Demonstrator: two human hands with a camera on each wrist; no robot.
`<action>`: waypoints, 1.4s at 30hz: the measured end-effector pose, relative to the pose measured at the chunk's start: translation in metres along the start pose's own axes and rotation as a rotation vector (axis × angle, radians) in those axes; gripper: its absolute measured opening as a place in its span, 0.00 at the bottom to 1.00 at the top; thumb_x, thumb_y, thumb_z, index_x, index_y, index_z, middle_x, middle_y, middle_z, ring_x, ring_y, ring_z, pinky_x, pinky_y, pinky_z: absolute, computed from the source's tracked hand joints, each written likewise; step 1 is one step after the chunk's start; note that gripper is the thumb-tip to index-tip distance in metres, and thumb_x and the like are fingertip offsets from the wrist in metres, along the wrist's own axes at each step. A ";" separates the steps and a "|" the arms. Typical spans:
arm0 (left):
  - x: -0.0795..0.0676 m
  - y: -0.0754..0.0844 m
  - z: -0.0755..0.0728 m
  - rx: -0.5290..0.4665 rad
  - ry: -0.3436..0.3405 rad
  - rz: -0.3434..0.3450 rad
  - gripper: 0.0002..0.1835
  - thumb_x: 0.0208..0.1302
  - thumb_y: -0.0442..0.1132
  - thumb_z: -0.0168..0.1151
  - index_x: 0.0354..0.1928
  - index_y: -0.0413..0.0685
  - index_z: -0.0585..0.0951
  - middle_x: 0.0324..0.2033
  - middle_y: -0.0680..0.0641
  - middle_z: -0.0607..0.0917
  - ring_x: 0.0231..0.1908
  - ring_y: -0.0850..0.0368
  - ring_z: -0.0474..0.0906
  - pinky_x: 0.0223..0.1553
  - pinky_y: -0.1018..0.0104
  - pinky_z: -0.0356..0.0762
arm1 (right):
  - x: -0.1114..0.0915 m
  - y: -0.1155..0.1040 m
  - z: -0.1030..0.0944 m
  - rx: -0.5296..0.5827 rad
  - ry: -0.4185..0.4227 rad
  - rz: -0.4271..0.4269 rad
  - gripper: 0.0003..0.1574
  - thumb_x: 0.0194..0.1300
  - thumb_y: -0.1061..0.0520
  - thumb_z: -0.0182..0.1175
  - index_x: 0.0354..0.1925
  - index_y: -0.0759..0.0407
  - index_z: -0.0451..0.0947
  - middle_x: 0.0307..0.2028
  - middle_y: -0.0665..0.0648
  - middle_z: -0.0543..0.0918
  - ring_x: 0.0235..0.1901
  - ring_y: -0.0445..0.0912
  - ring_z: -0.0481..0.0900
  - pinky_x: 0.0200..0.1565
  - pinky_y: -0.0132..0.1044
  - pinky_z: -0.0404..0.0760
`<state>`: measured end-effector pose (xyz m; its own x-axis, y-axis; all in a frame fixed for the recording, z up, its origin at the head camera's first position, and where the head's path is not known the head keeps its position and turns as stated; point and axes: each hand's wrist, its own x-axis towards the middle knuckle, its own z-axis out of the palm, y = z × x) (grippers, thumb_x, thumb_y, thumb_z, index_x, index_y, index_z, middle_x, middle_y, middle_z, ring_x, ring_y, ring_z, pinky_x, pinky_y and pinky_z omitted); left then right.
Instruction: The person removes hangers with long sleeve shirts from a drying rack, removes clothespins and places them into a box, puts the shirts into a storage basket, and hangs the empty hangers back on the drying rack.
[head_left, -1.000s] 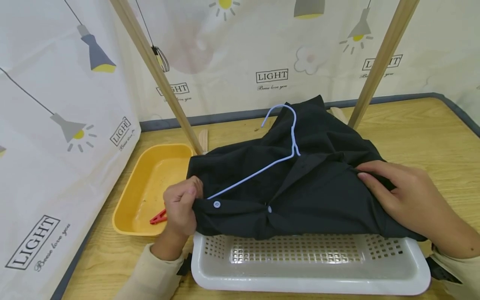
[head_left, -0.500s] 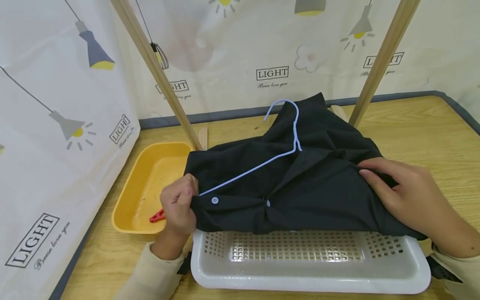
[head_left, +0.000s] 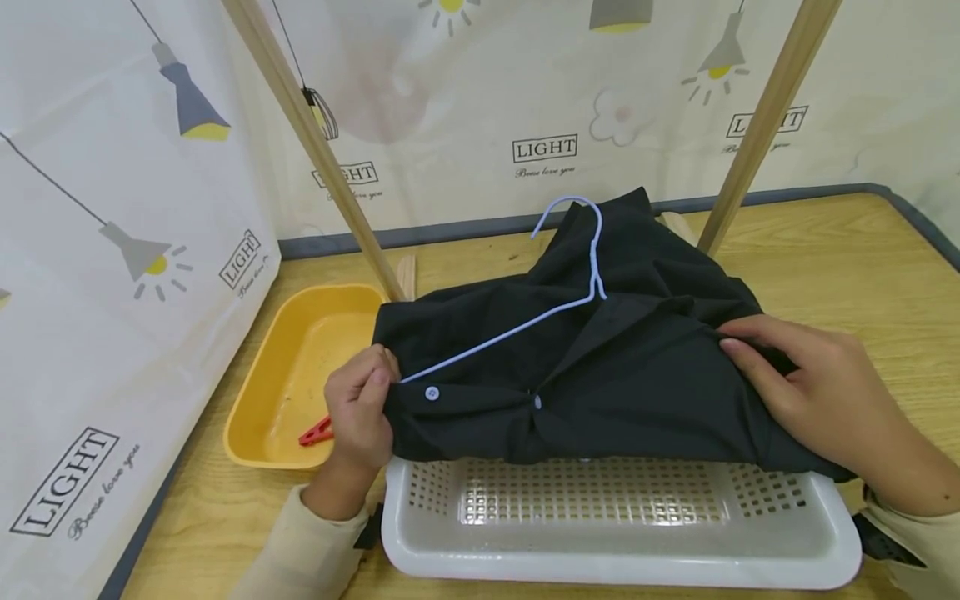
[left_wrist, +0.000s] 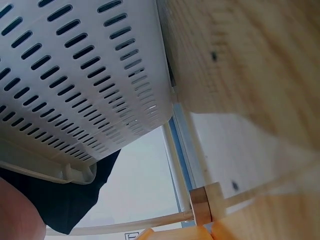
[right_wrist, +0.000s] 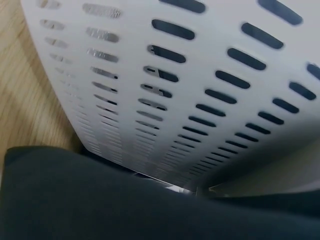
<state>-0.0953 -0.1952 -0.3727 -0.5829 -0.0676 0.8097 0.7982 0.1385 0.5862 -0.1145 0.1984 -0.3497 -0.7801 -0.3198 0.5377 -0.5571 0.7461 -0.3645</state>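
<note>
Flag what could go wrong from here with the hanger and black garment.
1. The right arm of the hanger is hidden under cloth; if poorly seated, it may slip out when lifted.
2. The right hand pinches cloth of the black garment; if that slips, the cloth could sag into the white basket below.
3. The left hand sits close to the red clip and might knock it.

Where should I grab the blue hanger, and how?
Probably best: pinch the blue hanger at its neck, just below the hook, coming from above. The hook and neck show uncovered there. One slanting arm runs down to the person's left hand, and the other arm is hidden by the black shirt.
</note>
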 end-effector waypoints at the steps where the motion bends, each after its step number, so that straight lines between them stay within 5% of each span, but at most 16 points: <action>1: 0.000 0.000 0.000 0.014 -0.003 -0.013 0.14 0.56 0.28 0.40 0.13 0.36 0.65 0.14 0.46 0.64 0.18 0.58 0.63 0.22 0.69 0.58 | 0.000 0.000 0.000 0.001 0.005 0.000 0.14 0.55 0.64 0.62 0.42 0.55 0.81 0.37 0.55 0.85 0.35 0.47 0.80 0.45 0.10 0.60; 10: 0.001 0.000 0.001 0.091 -0.008 -0.025 0.11 0.53 0.26 0.42 0.16 0.35 0.67 0.18 0.44 0.67 0.24 0.57 0.65 0.28 0.68 0.60 | 0.000 0.001 0.001 0.000 0.025 -0.008 0.14 0.55 0.65 0.62 0.42 0.56 0.81 0.37 0.56 0.85 0.36 0.49 0.80 0.46 0.09 0.59; 16: 0.000 -0.003 0.000 0.102 -0.025 -0.025 0.10 0.54 0.27 0.44 0.17 0.36 0.68 0.20 0.44 0.68 0.26 0.57 0.65 0.29 0.68 0.60 | -0.001 0.001 0.002 0.004 0.033 -0.011 0.15 0.55 0.65 0.62 0.42 0.55 0.81 0.37 0.55 0.85 0.37 0.40 0.78 0.46 0.09 0.60; 20: -0.002 -0.003 -0.001 0.114 -0.045 -0.029 0.10 0.55 0.29 0.46 0.18 0.35 0.69 0.20 0.44 0.68 0.26 0.57 0.66 0.29 0.68 0.60 | -0.001 0.001 0.002 -0.002 0.025 -0.008 0.15 0.55 0.65 0.62 0.42 0.55 0.81 0.38 0.55 0.85 0.36 0.45 0.80 0.46 0.09 0.60; 31: 0.003 0.011 0.000 0.230 -0.232 -0.116 0.09 0.60 0.33 0.52 0.22 0.42 0.73 0.22 0.50 0.72 0.29 0.60 0.68 0.32 0.69 0.67 | -0.001 0.000 0.002 -0.006 0.014 0.000 0.14 0.55 0.65 0.62 0.42 0.55 0.81 0.38 0.55 0.85 0.36 0.48 0.81 0.45 0.10 0.60; 42: 0.004 0.016 0.002 0.276 -0.257 -0.176 0.08 0.60 0.32 0.53 0.23 0.44 0.74 0.23 0.52 0.73 0.29 0.61 0.69 0.33 0.69 0.68 | 0.000 0.000 0.000 0.001 0.015 0.006 0.14 0.56 0.64 0.62 0.42 0.55 0.81 0.38 0.55 0.85 0.36 0.48 0.81 0.45 0.11 0.61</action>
<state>-0.0852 -0.1913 -0.3599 -0.7536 0.1305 0.6442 0.6329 0.4088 0.6575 -0.1141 0.1979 -0.3501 -0.7788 -0.3068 0.5472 -0.5530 0.7476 -0.3679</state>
